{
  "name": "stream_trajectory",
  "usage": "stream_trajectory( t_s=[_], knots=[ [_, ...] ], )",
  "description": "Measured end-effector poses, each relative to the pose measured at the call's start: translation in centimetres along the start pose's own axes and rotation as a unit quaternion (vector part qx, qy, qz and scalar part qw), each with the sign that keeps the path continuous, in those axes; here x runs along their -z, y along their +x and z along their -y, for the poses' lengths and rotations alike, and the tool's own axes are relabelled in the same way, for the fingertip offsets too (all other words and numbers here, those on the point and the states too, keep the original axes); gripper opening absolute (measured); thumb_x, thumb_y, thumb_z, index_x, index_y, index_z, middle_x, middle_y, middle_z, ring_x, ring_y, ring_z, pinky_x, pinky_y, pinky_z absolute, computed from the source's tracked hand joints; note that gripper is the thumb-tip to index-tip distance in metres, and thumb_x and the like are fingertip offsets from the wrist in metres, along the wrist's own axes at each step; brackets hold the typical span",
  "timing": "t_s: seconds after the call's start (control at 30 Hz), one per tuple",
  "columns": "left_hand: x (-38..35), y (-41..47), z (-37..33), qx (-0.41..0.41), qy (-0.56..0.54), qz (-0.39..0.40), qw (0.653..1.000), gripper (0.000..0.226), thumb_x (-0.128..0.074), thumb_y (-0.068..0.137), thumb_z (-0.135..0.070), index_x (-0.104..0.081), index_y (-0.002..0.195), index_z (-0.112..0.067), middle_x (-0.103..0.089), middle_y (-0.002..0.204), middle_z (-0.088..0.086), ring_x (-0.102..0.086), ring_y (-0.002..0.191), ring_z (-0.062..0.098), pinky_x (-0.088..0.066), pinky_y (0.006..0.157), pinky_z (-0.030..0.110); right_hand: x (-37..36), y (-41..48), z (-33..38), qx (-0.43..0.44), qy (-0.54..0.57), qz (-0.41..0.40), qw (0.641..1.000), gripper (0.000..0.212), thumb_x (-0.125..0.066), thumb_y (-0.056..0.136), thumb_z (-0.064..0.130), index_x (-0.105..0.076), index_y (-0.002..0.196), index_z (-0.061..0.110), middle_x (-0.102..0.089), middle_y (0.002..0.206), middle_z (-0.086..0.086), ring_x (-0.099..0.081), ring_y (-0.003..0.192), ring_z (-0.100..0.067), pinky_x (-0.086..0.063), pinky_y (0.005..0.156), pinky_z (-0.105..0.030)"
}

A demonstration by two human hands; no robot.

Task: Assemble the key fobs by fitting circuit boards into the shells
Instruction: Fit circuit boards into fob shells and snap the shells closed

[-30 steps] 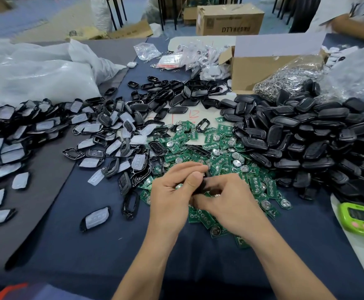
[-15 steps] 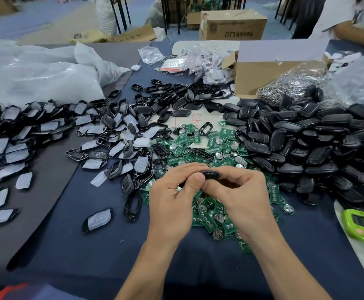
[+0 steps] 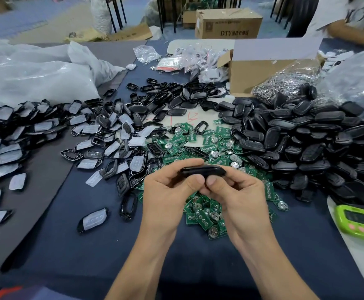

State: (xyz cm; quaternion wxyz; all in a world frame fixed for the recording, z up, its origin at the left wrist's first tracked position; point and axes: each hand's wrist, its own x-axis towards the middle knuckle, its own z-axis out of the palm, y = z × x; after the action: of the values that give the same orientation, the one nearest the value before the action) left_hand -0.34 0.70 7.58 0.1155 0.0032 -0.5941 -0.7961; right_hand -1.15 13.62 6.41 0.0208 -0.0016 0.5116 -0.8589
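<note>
we hold a black key fob (image 3: 202, 171) edge-on above the tabletop (image 3: 86, 247). our left hand (image 3: 166, 192) pinches its left end between thumb and curled fingers, and our right hand (image 3: 238, 191) pinches its right end. green circuit boards (image 3: 202, 216) lie piled beneath, with heaped black shells (image 3: 306, 144) to the right.

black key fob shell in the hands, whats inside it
Only the smooth black plastic shell shows, edge-on, pinched between the left hand and right hand. Its inside is covered, so whether a board sits in it cannot be seen. Green circuit boards lie below it.
</note>
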Motion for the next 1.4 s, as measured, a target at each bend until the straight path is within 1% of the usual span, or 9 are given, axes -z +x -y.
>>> stream_trajectory(
  t_s=[0.07, 0.13, 0.3, 0.4, 0.57, 0.77, 0.97, 1.17, 1.4],
  knots=[
    [0.1, -0.1, 0.1, -0.002, -0.003, 0.006, 1.0, 0.027, -0.076, 0.075, -0.002, -0.085, 0.092, -0.021, -0.081, 0.091, 0.004, -0.076, 0.086, 0.014, -0.058, 0.077, 0.021, 0.1, 0.0, 0.1, -0.012, -0.001, 0.006, 1.0, 0.031, -0.091, 0.063, 0.018, -0.084, 0.092, 0.01, -0.077, 0.081, -0.014, -0.073, 0.072, -0.02, -0.06, 0.07, -0.027],
    [0.2, -0.2, 0.0, -0.014, 0.004, 0.012, 1.0, 0.029, -0.075, 0.077, -0.001, -0.084, 0.091, -0.024, -0.08, 0.091, 0.001, -0.075, 0.087, 0.012, -0.057, 0.077, 0.021, 0.2, 0.0, 0.2, 0.001, -0.042, 0.01, 0.999, 0.028, -0.092, 0.066, 0.006, -0.084, 0.092, 0.014, -0.077, 0.08, -0.012, -0.071, 0.072, -0.02, -0.06, 0.071, -0.028],
    [0.3, -0.1, -0.3, -0.069, 0.1, 0.039, 0.992, 0.03, -0.073, 0.082, -0.006, -0.076, 0.092, -0.035, -0.076, 0.099, -0.011, -0.07, 0.094, 0.008, -0.053, 0.084, 0.02, 0.3, 0.1, 1.4, 0.101, -0.169, -0.006, 0.98, 0.032, -0.083, 0.072, 0.007, -0.084, 0.094, 0.029, -0.08, 0.084, -0.004, -0.075, 0.075, -0.017, -0.059, 0.069, -0.027],
    [0.2, -0.3, -0.4, -0.088, 0.107, 0.059, 0.989, 0.016, -0.071, 0.087, -0.018, -0.071, 0.096, -0.031, -0.073, 0.104, -0.012, -0.068, 0.098, 0.009, -0.053, 0.087, 0.022, 0.1, 0.1, 2.0, 0.132, -0.154, 0.018, 0.979, 0.035, -0.082, 0.072, 0.0, -0.084, 0.092, 0.028, -0.08, 0.089, -0.004, -0.077, 0.082, -0.02, -0.059, 0.073, -0.026],
    [0.0, -0.7, -0.4, -0.109, 0.097, 0.065, 0.987, 0.015, -0.066, 0.092, -0.024, -0.068, 0.099, -0.037, -0.07, 0.104, -0.011, -0.066, 0.098, 0.012, -0.051, 0.087, 0.025, -0.2, -0.3, 2.4, 0.135, -0.138, 0.014, 0.981, 0.031, -0.082, 0.069, 0.0, -0.084, 0.09, 0.022, -0.081, 0.092, -0.005, -0.078, 0.089, -0.025, -0.061, 0.08, -0.032],
    [-0.7, -1.4, -0.4, -0.109, 0.017, 0.057, 0.992, 0.015, -0.065, 0.092, -0.018, -0.068, 0.096, -0.032, -0.067, 0.103, -0.01, -0.063, 0.098, 0.006, -0.052, 0.085, 0.021, -1.1, -0.9, 2.4, 0.132, -0.128, -0.01, 0.983, 0.025, -0.082, 0.065, 0.0, -0.083, 0.084, 0.016, -0.079, 0.086, -0.009, -0.077, 0.084, -0.028, -0.062, 0.078, -0.038],
    [-0.8, -1.4, -0.1, -0.085, -0.029, 0.042, 0.995, 0.015, -0.067, 0.085, -0.014, -0.067, 0.089, -0.028, -0.067, 0.102, -0.006, -0.063, 0.097, 0.009, -0.053, 0.083, 0.023, -1.6, -1.0, 2.1, 0.14, -0.109, -0.015, 0.984, 0.027, -0.081, 0.065, -0.002, -0.084, 0.079, 0.021, -0.079, 0.084, -0.007, -0.076, 0.08, -0.022, -0.06, 0.073, -0.031],
    [-0.7, -1.0, 0.6, -0.049, 0.004, 0.027, 0.998, 0.015, -0.069, 0.083, -0.019, -0.071, 0.091, -0.032, -0.071, 0.098, -0.009, -0.066, 0.092, 0.007, -0.054, 0.081, 0.022, -0.9, -0.6, 1.7, 0.115, -0.121, -0.029, 0.986, 0.025, -0.081, 0.069, 0.0, -0.084, 0.083, 0.021, -0.077, 0.079, -0.01, -0.073, 0.076, -0.024, -0.06, 0.072, -0.034],
    [-0.9, -1.3, 0.4, -0.034, -0.092, 0.025, 0.995, 0.013, -0.073, 0.085, -0.017, -0.079, 0.095, -0.023, -0.075, 0.103, 0.001, -0.071, 0.103, 0.018, -0.056, 0.088, 0.027, -0.2, -0.7, 2.1, 0.111, -0.114, 0.017, 0.987, 0.033, -0.075, 0.073, -0.004, -0.083, 0.088, 0.023, -0.08, 0.094, -0.006, -0.076, 0.091, -0.02, -0.058, 0.079, -0.028]
  ],
)
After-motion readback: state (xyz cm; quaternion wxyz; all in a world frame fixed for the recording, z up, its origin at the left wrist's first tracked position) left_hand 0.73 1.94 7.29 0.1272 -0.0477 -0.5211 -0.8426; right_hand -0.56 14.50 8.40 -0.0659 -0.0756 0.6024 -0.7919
